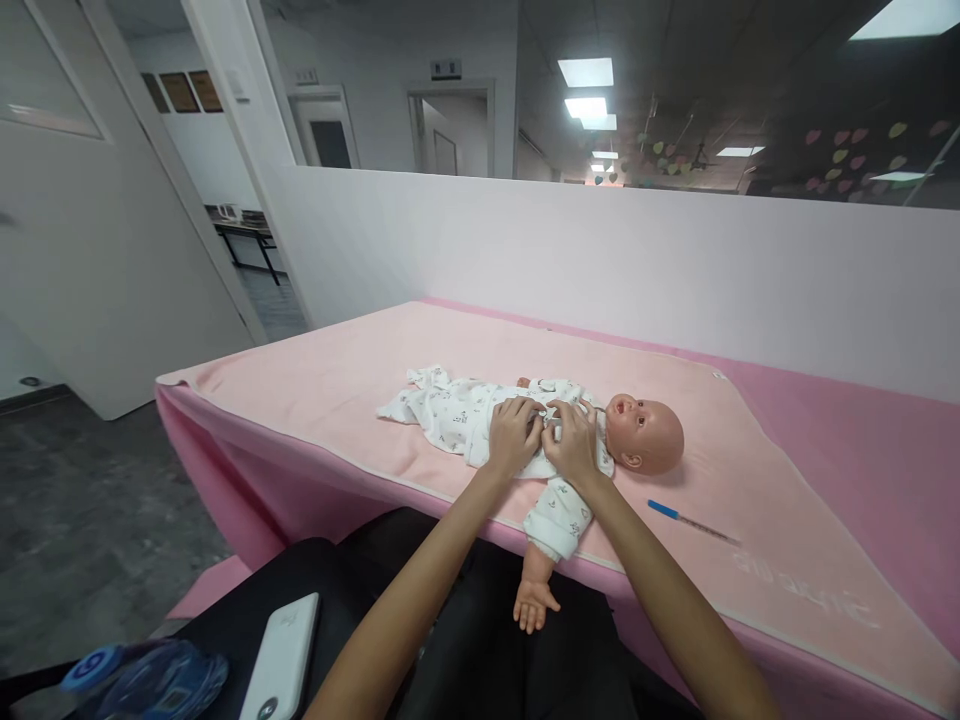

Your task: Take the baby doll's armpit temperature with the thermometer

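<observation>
A baby doll (pixel 646 435) lies on its back, its head to the right and one arm hanging over the table's front edge. It wears a white printed baby outfit (pixel 457 415), whose empty lower end spreads to the left. My left hand (pixel 515 435) is on the outfit's chest, fingers bent and closed on the cloth. Close beside it, nearer the doll's neck, my right hand (pixel 572 440) pinches the front of the same garment. My fingers partly hide the spot they work on.
A blue-capped pen (pixel 664 510) lies right of the doll on the pale pink blanket (pixel 300 385). A white phone or power bank (pixel 281 655) and a plastic bottle (pixel 161 680) are at lower left. Behind the table stands a white half-wall (pixel 525 250) with glass above.
</observation>
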`<state>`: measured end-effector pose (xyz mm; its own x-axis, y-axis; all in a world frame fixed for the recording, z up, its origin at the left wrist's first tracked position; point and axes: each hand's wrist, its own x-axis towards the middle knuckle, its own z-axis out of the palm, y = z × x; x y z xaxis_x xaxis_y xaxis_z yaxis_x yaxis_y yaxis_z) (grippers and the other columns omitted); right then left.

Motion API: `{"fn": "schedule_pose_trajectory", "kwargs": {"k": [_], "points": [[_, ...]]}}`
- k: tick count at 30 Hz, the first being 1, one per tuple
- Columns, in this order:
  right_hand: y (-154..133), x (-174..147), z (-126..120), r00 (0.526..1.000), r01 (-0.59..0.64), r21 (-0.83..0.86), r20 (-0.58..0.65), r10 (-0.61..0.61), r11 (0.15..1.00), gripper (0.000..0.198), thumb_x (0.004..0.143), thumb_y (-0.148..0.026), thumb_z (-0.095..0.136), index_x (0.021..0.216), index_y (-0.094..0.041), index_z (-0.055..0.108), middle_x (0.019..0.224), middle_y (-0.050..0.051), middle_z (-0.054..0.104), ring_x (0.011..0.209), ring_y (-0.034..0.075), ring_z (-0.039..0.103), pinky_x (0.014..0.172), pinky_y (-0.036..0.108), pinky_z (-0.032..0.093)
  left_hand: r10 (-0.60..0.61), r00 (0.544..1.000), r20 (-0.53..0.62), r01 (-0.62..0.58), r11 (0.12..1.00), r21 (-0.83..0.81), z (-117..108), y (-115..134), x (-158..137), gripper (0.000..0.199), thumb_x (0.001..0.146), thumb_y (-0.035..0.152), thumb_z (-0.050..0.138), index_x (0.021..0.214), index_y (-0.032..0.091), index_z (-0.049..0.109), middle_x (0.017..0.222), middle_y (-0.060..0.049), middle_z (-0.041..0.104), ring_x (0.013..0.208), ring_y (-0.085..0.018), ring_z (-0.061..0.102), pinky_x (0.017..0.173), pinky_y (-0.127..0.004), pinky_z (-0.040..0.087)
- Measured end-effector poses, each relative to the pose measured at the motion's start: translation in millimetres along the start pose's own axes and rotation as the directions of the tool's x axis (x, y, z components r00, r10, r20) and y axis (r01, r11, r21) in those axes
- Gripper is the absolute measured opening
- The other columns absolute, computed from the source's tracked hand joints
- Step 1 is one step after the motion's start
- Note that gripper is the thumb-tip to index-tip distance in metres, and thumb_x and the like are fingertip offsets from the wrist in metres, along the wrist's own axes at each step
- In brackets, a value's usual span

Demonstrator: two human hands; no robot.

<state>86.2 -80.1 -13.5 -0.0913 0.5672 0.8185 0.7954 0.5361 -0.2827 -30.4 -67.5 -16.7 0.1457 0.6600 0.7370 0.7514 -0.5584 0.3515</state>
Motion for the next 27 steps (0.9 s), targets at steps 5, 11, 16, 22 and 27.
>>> {"fn": "schedule_pose_trajectory", "kwargs": {"k": [5, 11, 16, 22, 27], "points": [[1.2, -0.9, 1.3, 0.999, 0.031, -0.024, -0.029, -0.031, 0.999, 0.028, 0.069, -0.006, 0.040, 0.091, -0.018, 0.053, 0.076, 0.002, 0.058, 0.074, 0.016, 0.052, 0.095, 0.038, 0.029, 0.008, 0.999, -0.052, -0.010, 0.999, -0.036, 2.2, -1.5, -0.5, 0.014, 0.079, 0.014, 0.045, 0.086, 0.021, 0.055, 0.088, -0.001, 0.060, 0.084, -0.017, 0.052, 0.078, -0.031, 0.035], [2.7, -3.4, 4.9, 0.997, -0.003, -0.066, -0.081, -0.002, 0.998, 0.021, 0.074, -0.008, 0.041, 0.086, -0.019, 0.055, 0.076, 0.002, 0.058, 0.077, 0.017, 0.050, 0.089, 0.036, 0.032, 0.013, 0.999, -0.050, -0.016, 0.997, -0.073, 4.6, -4.7, -0.5, 0.011, 0.081, 0.018, 0.047, 0.086, 0.021, 0.056, 0.082, 0.000, 0.062, 0.080, -0.016, 0.053, 0.076, -0.031, 0.037], [3.5, -4.3, 5.5, 0.991, -0.059, -0.074, -0.122, 0.050, 0.996, 0.011, 0.075, -0.013, 0.046, 0.075, -0.019, 0.056, 0.072, 0.003, 0.055, 0.074, 0.018, 0.048, 0.076, 0.032, 0.036, -0.006, 0.998, -0.059, 0.003, 0.999, -0.054, 6.1, -5.6, 0.0, 0.011, 0.083, 0.021, 0.047, 0.087, 0.021, 0.057, 0.079, -0.001, 0.062, 0.080, -0.016, 0.054, 0.075, -0.031, 0.038], [2.2, -3.1, 2.8, 0.995, -0.020, -0.147, -0.102, 0.005, 0.989, 0.010, 0.077, -0.017, 0.048, 0.076, -0.020, 0.058, 0.073, 0.003, 0.054, 0.075, 0.018, 0.047, 0.081, 0.036, 0.034, 0.007, 0.998, -0.069, -0.012, 0.998, -0.066, 6.8, -5.4, 0.1, 0.017, 0.085, 0.020, 0.043, 0.093, 0.022, 0.059, 0.086, -0.002, 0.063, 0.082, -0.017, 0.054, 0.076, -0.031, 0.039], [2.9, -2.5, 3.0, 0.993, 0.009, -0.111, -0.113, -0.021, 0.994, 0.015, 0.082, -0.016, 0.045, 0.080, -0.020, 0.060, 0.077, 0.003, 0.057, 0.077, 0.017, 0.049, 0.087, 0.036, 0.033, 0.039, 0.999, -0.033, -0.043, 0.993, -0.107, 4.7, -5.4, -0.1, 0.020, 0.087, 0.020, 0.040, 0.092, 0.022, 0.060, 0.090, -0.001, 0.064, 0.084, -0.016, 0.054, 0.078, -0.031, 0.039]]}}
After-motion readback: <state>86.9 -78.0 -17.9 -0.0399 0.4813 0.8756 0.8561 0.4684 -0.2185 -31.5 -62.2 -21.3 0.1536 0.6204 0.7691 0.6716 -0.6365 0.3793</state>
